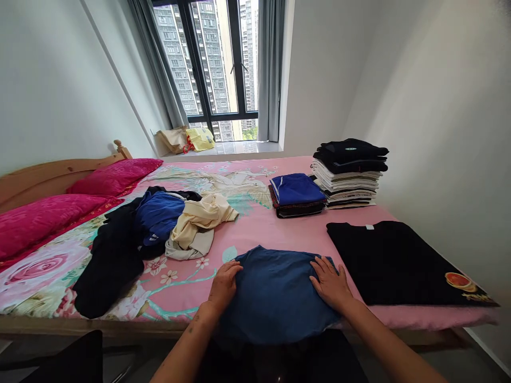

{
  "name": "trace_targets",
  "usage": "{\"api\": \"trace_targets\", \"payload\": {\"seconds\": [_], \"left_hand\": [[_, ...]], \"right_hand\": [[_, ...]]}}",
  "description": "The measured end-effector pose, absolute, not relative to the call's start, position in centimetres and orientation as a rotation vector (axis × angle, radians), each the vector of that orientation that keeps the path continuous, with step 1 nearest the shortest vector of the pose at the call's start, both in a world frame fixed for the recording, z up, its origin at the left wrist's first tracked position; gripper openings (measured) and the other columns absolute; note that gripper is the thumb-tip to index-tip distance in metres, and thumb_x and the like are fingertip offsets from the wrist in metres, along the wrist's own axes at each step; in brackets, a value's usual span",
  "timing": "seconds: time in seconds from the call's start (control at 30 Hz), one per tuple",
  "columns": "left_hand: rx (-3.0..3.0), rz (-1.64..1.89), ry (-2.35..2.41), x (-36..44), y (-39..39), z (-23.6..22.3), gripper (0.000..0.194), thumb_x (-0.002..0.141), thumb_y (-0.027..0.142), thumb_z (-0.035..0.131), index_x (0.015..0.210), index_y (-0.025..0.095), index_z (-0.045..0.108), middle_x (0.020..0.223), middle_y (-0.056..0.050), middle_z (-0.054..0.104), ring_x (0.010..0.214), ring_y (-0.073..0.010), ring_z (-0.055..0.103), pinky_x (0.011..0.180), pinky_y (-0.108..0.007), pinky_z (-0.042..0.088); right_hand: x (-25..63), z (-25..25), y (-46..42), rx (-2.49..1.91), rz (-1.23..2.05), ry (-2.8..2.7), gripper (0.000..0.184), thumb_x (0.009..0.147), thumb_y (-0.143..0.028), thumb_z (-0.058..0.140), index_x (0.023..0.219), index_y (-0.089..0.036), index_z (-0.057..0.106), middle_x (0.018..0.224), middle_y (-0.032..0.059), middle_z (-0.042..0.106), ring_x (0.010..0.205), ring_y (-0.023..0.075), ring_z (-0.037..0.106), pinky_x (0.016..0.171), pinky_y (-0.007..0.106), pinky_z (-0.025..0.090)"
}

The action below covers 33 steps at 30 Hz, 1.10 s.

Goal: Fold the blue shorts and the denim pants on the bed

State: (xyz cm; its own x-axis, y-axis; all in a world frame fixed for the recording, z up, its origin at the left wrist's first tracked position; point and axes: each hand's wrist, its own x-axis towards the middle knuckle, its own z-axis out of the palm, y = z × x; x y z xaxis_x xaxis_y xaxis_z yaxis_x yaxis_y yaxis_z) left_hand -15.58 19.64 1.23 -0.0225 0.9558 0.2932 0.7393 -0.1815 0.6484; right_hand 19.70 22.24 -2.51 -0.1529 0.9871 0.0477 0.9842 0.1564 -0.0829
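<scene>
A dark blue garment [279,298] lies spread at the near edge of the bed, its lower part hanging toward me; I cannot tell its exact kind. My left hand [225,284] rests on its upper left edge, fingers lightly bent over the fabric. On its upper right part, my right hand [329,282] lies flat with the fingers spread. Right of the garment, a black T-shirt [391,266] with an orange print lies flat, its collar toward the far side.
A loose heap of clothes [159,223] lies left on the flowered bedsheet [247,229]. Behind the garment are a short folded pile [299,190] and a tall folded stack [349,173]. Red pillows [115,176] lie by the wooden headboard [59,170]. A black chair part [75,356] is lower left.
</scene>
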Motion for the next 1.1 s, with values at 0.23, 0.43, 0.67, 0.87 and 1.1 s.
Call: {"api": "trace_targets", "payload": {"seconds": [0.23,0.43,0.67,0.87,1.1], "left_hand": [[2.287,0.697,1.59,-13.2,20.8,0.3,0.051,0.078,0.004,0.036,0.12,0.017,0.06,0.134,-0.006,0.055,0.132,-0.0192,0.038,0.114,-0.044,0.023],[2.222,0.199,1.984,-14.6,21.6,-1.5,0.062,0.087,0.053,0.041,0.143,0.028,0.03,0.153,-0.006,0.022,0.142,-0.0303,0.015,0.109,-0.064,0.004],[2.236,0.174,2.022,-15.7,21.7,-2.8,0.068,0.086,0.06,0.035,0.145,0.028,0.024,0.154,-0.007,0.019,0.142,-0.0279,0.013,0.11,-0.059,0.0],[2.257,0.167,2.036,-15.5,22.0,-2.7,0.066,0.087,0.059,0.034,0.144,0.028,0.026,0.154,-0.006,0.021,0.142,-0.0274,0.015,0.11,-0.06,0.002],[2.256,0.255,2.122,-14.2,20.7,-1.3,0.063,0.088,0.053,0.039,0.143,0.024,0.03,0.153,-0.01,0.023,0.141,-0.0288,0.016,0.11,-0.06,0.007]], "right_hand": [[8.1,2.7,21.2,-1.477,0.292,-2.387,0.05,0.094,-0.041,0.029,0.14,-0.022,0.035,0.151,0.0056,0.026,0.141,0.0244,0.013,0.112,0.055,0.0],[8.7,-0.6,23.2,-1.545,0.456,-2.518,0.063,0.091,-0.057,0.027,0.144,-0.023,0.029,0.153,0.0071,0.019,0.142,0.0254,0.007,0.108,0.058,-0.01],[23.3,-3.1,22.9,-1.901,0.401,-1.961,0.06,0.087,-0.043,0.043,0.141,-0.02,0.035,0.151,0.0087,0.025,0.14,0.0259,0.016,0.113,0.051,0.005],[27.2,-3.3,21.3,-1.974,0.68,-1.605,0.05,0.092,-0.037,0.032,0.133,-0.011,0.042,0.122,0.0155,0.058,0.11,0.0206,0.058,0.095,0.033,0.045],[27.5,-2.2,23.4,-2.046,0.992,-1.514,0.031,0.087,-0.038,0.056,0.103,-0.012,0.06,0.102,0.0085,0.064,0.093,0.0191,0.062,0.085,0.038,0.049]]}}
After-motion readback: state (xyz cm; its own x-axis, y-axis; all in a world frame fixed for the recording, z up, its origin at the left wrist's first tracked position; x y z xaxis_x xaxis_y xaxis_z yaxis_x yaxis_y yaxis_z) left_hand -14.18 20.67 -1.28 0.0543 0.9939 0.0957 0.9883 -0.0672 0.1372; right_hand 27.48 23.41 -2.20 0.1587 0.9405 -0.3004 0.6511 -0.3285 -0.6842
